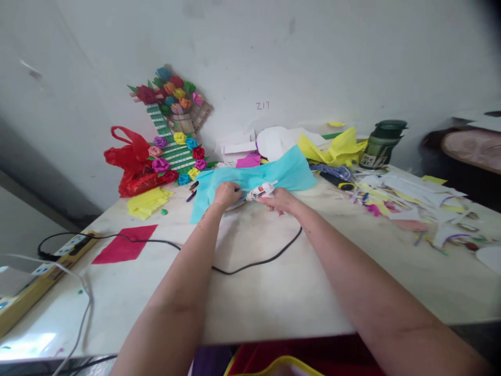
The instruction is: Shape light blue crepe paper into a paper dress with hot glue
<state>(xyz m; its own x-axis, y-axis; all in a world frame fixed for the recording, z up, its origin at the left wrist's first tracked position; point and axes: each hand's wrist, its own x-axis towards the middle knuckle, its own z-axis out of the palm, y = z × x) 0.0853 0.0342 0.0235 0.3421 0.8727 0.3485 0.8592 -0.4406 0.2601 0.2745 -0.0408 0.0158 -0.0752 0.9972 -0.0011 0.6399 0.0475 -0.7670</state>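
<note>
Both my arms reach far across a pale table (274, 292). My left hand (226, 194) presses with curled fingers on a sheet of light blue paper (254, 180) that lies crumpled at the far side. My right hand (279, 199) is closed round a white glue gun (261, 191), whose tip points left toward my left hand. A black cord (235, 269) runs from the gun across the table to the left. What lies under my left fingers is hidden.
A paper-flower craft piece (176, 130) leans on the wall beside a red plastic bag (131, 164). Yellow paper (148, 202), a red sheet (125, 244), a power strip (58, 253), a green jar (382, 143) and several paper scraps (422, 209) lie around.
</note>
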